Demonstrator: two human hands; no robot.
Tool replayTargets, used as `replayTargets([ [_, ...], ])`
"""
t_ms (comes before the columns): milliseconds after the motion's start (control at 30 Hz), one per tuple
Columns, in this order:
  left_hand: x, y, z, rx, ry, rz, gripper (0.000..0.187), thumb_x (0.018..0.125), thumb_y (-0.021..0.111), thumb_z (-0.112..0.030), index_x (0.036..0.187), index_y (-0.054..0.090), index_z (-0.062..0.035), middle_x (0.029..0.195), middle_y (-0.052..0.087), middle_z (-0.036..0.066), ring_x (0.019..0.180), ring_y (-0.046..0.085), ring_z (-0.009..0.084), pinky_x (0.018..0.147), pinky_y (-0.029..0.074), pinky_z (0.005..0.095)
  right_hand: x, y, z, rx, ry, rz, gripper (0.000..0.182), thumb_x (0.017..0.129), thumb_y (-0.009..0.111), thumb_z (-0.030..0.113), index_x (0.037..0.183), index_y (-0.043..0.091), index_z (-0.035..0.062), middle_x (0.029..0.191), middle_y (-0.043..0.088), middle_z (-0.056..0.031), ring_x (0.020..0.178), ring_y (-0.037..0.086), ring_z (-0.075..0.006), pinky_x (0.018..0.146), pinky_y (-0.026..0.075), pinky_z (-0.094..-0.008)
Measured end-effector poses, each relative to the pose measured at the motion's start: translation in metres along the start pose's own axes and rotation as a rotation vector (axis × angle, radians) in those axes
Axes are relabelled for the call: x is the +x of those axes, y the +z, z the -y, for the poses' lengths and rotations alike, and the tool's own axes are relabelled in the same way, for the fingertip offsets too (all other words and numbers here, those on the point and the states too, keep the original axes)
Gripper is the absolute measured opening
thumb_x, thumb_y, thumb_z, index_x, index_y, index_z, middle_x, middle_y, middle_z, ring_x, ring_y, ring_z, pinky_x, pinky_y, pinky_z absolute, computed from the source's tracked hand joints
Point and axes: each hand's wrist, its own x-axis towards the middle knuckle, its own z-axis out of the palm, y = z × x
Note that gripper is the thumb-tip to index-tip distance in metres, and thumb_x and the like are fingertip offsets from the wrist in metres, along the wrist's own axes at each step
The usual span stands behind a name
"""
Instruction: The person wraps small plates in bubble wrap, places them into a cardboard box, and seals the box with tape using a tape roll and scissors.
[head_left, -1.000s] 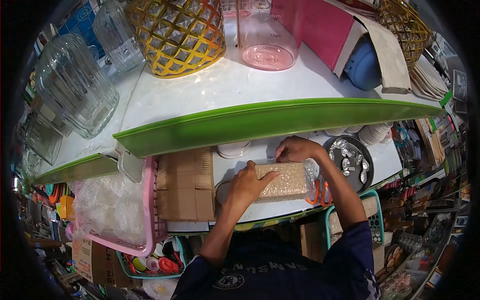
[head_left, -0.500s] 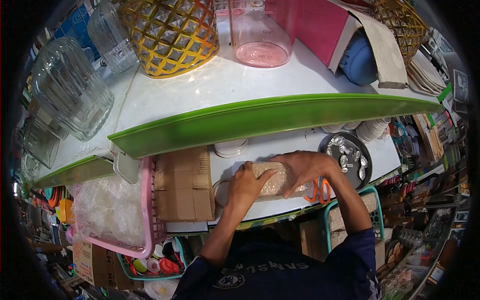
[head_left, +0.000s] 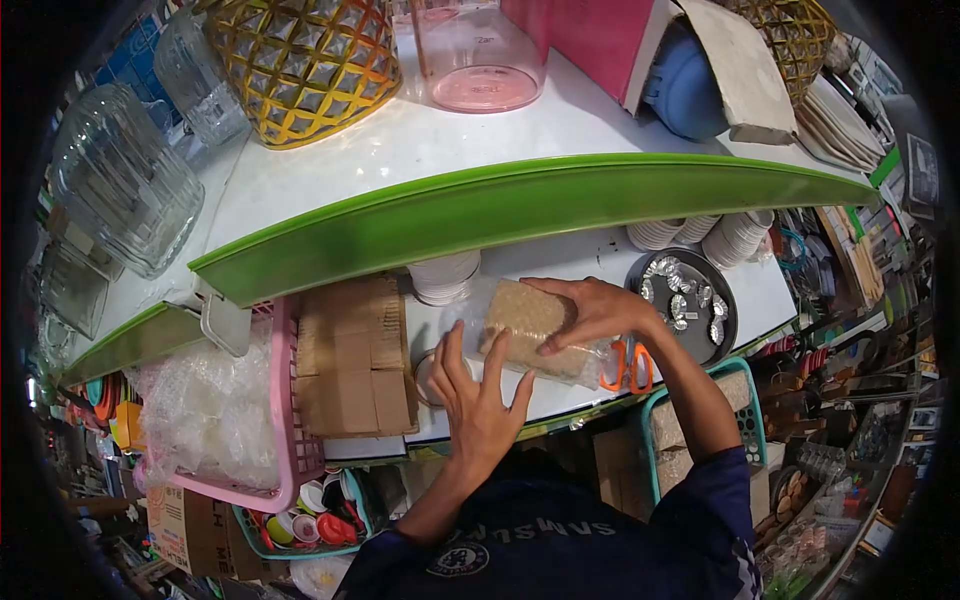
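Observation:
On the lower white shelf lies a tan block-like package (head_left: 522, 312) in clear plastic, slightly tilted, with loose clear wrap at its left end. My right hand (head_left: 592, 312) grips its right part, thumb on the near side and fingers over the far side. My left hand (head_left: 480, 405) is at the package's near left corner, its fingers spread and nothing held in it. Orange-handled scissors (head_left: 627, 366) lie just right of the package, partly hidden by it. A round object (head_left: 428, 380) is partly covered by my left hand.
A green-edged upper shelf (head_left: 520, 200) bears glass jars and a gold lattice basket. Below are stacked white cups (head_left: 445, 277), a dark round pan (head_left: 712, 340) with foil pieces, a cardboard piece (head_left: 352, 360), a pink basket (head_left: 285, 420) of bubble wrap and a teal basket (head_left: 652, 440).
My left hand has let go of the package and moved down and left, its fingers spreading. The package has turned and its left end sits higher. The view has shifted slightly.

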Motion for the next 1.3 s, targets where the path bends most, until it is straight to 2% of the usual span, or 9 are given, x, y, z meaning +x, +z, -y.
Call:
replayTargets([
  [67,-0.015,0.006,0.001,-0.084,0.01,0.048,0.061,0.079,0.076,-0.021,0.134,0.05,-0.0074,0.138,0.033,0.022,0.127,0.036,0.0384,0.1,0.036,0.0455,0.0,0.001,-0.005,0.078,-0.005,0.004,0.107,0.065,0.078,0.063,0.148,0.036,0.0093,0.122,0.063,-0.022,0.111,0.062,-0.0328,0.095,0.047,-0.0352],
  [133,-0.029,0.019,-0.001,-0.619,-0.133,0.1,0.062,0.081,0.073,-0.015,0.136,0.046,-0.0029,0.138,0.032,0.022,0.128,0.036,0.0367,0.102,0.036,0.0447,0.004,0.005,-0.016,0.191,0.086,-0.02,0.104,0.07,0.073,0.064,0.147,0.037,0.0066,0.129,0.059,-0.021,0.118,0.058,-0.0314,0.1,0.044,-0.0348],
  [300,-0.048,0.051,-0.001,-0.92,-0.294,0.183,0.083,0.089,0.067,-0.01,0.152,0.012,-0.0069,0.147,0.021,0.022,0.132,0.035,0.0359,0.109,0.032,0.045,0.002,0.021,-0.024,0.432,0.141,-0.02,0.088,0.082,0.068,0.054,0.147,0.035,0.0043,0.136,0.051,-0.0196,0.124,0.05,-0.0255,0.104,0.038,-0.034],
  [367,-0.046,0.063,0.001,-1.41,-0.604,0.267,0.089,0.095,0.058,-0.009,0.152,-0.01,-0.0091,0.15,0.019,0.021,0.135,0.032,0.0309,0.111,0.031,0.043,-0.002,0.03,-0.021,0.488,0.175,-0.04,0.087,0.084,0.066,0.054,0.147,0.035,0.0033,0.137,0.05,-0.02,0.126,0.048,-0.0259,0.106,0.037,-0.0346],
  [467,-0.036,0.06,0.004,-1.373,-0.645,0.315,0.087,0.098,0.053,-0.007,0.152,-0.015,-0.0098,0.152,0.019,0.02,0.137,0.03,0.0284,0.112,0.03,0.0417,-0.007,0.044,-0.022,0.679,0.187,-0.036,0.086,0.086,0.065,0.051,0.147,0.032,0.0011,0.138,0.048,-0.0192,0.128,0.046,-0.026,0.106,0.036,-0.035],
  [533,-0.029,0.054,0.006,-1.415,-0.688,0.32,0.088,0.096,0.056,-0.007,0.152,-0.012,-0.0101,0.15,0.025,0.019,0.138,0.03,0.0281,0.113,0.029,0.0402,-0.015,0.053,-0.02,0.748,0.133,-0.083,0.097,0.083,0.063,0.059,0.147,0.028,-0.0039,0.135,0.049,-0.0245,0.125,0.05,-0.0288,0.104,0.04,-0.0345],
  [667,-0.029,0.049,0.017,-1.533,-0.689,0.434,0.089,0.093,0.059,-0.006,0.154,-0.006,-0.0111,0.151,0.024,0.014,0.14,0.028,0.0266,0.114,0.029,0.0404,-0.035,0.069,-0.007,1.034,0.014,-0.068,0.086,0.089,0.061,0.049,0.148,0.025,-0.004,0.14,0.044,-0.0215,0.128,0.045,-0.0255,0.104,0.039,-0.0322],
  [933,-0.04,0.027,0.031,-1.604,-0.665,0.517,0.096,0.081,0.069,-0.006,0.153,0.005,-0.0085,0.148,0.029,0.013,0.138,0.031,0.0256,0.112,0.031,0.0402,-0.063,0.119,0.03,1.198,0.01,-0.329,0.085,0.092,0.06,0.042,0.152,0.015,0.002,0.146,0.037,-0.0216,0.134,0.04,-0.0269,0.111,0.032,-0.0351],
  [1300,-0.062,-0.007,0.047,-1.606,-0.588,0.727,0.1,0.078,0.075,-0.006,0.152,0.008,-0.008,0.143,0.036,0.014,0.133,0.038,0.0264,0.108,0.037,0.0396,-0.089,0.193,0.063,1.278,0.017,-0.548,0.082,0.093,0.059,0.034,0.153,0.012,0.0027,0.15,0.031,-0.0218,0.139,0.031,-0.0285,0.114,0.025,-0.0374],
])
